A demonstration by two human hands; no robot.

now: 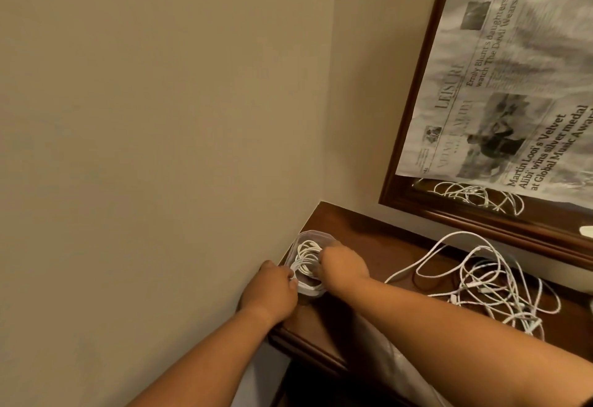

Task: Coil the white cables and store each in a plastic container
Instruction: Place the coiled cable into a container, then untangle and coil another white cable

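The coiled white cable (pixel 306 259) lies in the clear plastic container (pixel 313 234) under the right hand (pixel 344 267), whose curled fingers grip it; the left hand (pixel 272 289) grips the container's near rim.

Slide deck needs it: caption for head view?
Left hand holds the plastic container on the dresser; right hand tucks in a coiled white cable, tangled cables beside.

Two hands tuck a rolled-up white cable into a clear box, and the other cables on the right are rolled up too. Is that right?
Not quite. The head view shows the other cables lying in a loose tangle on the dresser. The rest is right: left hand and right hand are at the box with the rolled-up cable.
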